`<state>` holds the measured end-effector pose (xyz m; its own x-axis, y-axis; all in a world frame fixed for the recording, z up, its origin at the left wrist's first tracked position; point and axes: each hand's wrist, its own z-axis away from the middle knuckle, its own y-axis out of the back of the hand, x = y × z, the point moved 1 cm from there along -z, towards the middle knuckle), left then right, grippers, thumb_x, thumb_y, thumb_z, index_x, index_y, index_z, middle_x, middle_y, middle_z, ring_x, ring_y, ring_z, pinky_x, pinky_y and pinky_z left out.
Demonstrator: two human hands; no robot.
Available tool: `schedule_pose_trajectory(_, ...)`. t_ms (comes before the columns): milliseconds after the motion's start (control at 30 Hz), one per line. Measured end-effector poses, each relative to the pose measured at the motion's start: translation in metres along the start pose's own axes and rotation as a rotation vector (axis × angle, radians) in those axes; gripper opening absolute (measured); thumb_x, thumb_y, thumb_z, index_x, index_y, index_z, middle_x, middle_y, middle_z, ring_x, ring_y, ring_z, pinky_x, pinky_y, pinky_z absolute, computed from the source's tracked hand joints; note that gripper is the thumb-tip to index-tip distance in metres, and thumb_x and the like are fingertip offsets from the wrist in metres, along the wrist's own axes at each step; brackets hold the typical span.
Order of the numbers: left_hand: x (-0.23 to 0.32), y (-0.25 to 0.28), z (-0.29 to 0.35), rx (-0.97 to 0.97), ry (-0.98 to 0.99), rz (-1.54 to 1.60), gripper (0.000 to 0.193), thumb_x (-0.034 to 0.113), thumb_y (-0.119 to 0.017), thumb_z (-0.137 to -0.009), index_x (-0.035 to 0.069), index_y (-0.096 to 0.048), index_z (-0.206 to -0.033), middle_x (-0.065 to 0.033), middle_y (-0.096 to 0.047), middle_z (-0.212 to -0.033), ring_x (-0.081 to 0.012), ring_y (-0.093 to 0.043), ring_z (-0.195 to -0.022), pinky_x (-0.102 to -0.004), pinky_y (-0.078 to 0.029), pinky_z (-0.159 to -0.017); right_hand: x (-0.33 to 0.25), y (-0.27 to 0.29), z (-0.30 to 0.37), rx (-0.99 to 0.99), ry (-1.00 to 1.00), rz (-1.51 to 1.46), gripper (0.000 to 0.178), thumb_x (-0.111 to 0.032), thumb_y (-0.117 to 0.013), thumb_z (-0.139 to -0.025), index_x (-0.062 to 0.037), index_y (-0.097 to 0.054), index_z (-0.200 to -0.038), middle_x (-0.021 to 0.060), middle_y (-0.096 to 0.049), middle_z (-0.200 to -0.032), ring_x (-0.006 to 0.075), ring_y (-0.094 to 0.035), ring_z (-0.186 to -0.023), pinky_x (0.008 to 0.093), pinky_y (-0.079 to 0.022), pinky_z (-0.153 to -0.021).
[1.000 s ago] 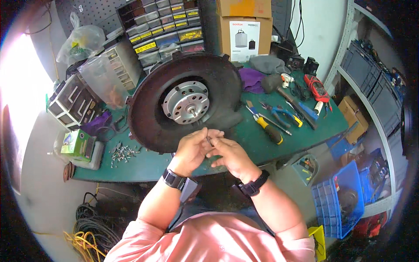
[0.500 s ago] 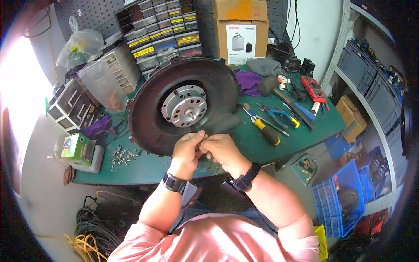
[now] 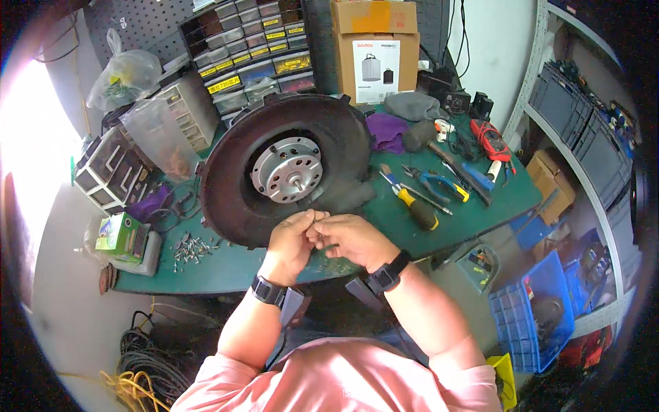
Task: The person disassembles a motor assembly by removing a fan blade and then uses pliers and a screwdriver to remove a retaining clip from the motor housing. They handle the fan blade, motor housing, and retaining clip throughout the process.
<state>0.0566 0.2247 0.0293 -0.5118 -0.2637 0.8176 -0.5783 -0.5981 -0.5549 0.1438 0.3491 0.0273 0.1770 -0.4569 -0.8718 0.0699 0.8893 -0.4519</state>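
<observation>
My left hand (image 3: 291,237) and my right hand (image 3: 351,239) meet in front of the large round black housing (image 3: 230,182), near the bench's front edge. Both are closed, fingertips pinched together. Whatever lies between the fingers is too small and covered to make out. Behind them, a silver motor (image 3: 296,180) with a holed round face and a short shaft sits in the middle of the tilted housing. Loose screws (image 3: 193,251) are heaped on the green bench (image 3: 226,275) to the left of my hands.
Right of my hands lie a yellow-black screwdriver (image 3: 419,209), pliers (image 3: 439,185) and a hammer (image 3: 460,172). A cardboard box (image 3: 377,55) and small-drawer cabinet (image 3: 257,55) stand behind. Left are a green box (image 3: 122,232) and drawers (image 3: 113,168); blue crates (image 3: 532,316) stand lower right.
My hands stay together and shift slightly; the right hand's fingers have turned a little. The housing and bench appear slightly shifted in the view, while the tools and screws lie as before.
</observation>
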Motion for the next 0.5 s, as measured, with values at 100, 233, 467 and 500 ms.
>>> schedule_pose_trajectory(100, 0.001, 0.005, -0.001, 0.048, -0.018, -0.004, 0.023, 0.021, -0.057, -0.094, 0.0, -0.064, -0.093, -0.0045, -0.063, -0.078, -0.015, -0.058, -0.07, -0.0295, -0.048, -0.065, -0.009, -0.011, 0.003, 0.102, 0.006, 0.064, 0.021, -0.027, -0.063, -0.088, -0.0085, -0.068, -0.096, -0.0024, -0.063, -0.089, 0.0092, -0.055, -0.08, 0.0259, -0.042, -0.069)
schedule_pose_trajectory(233, 0.002, -0.004, 0.0, 0.158, -0.012, 0.02, 0.021, 0.023, -0.06, -0.092, 0.002, -0.064, -0.091, -0.0044, -0.063, -0.08, -0.0164, -0.059, -0.073, -0.0311, -0.048, -0.067, -0.014, -0.013, 0.004, 0.108, 0.024, 0.102, 0.021, -0.03, -0.064, -0.086, -0.0108, -0.069, -0.092, -0.0036, -0.063, -0.086, 0.0085, -0.055, -0.079, 0.0274, -0.041, -0.069)
schedule_pose_trajectory(467, 0.005, -0.013, -0.007, 0.123, -0.046, 0.022, 0.022, 0.021, -0.06, -0.092, -0.001, -0.063, -0.091, -0.0023, -0.057, -0.069, -0.0138, -0.051, -0.06, -0.0298, -0.042, -0.055, -0.026, -0.004, 0.001, 0.048, -0.048, 0.02, 0.024, -0.035, -0.063, -0.086, -0.0115, -0.067, -0.089, -0.0043, -0.064, -0.083, 0.0082, -0.055, -0.072, 0.0251, -0.039, -0.061)
schedule_pose_trajectory(500, 0.004, -0.013, -0.005, 0.117, -0.046, 0.025, 0.022, 0.02, -0.059, -0.093, -0.002, -0.063, -0.091, -0.002, -0.055, -0.068, -0.0138, -0.05, -0.06, -0.0298, -0.041, -0.055, -0.028, -0.001, 0.003, 0.034, -0.064, 0.008, 0.024, -0.035, -0.062, -0.087, -0.0116, -0.067, -0.09, -0.0044, -0.064, -0.084, 0.0082, -0.055, -0.072, 0.0252, -0.039, -0.061)
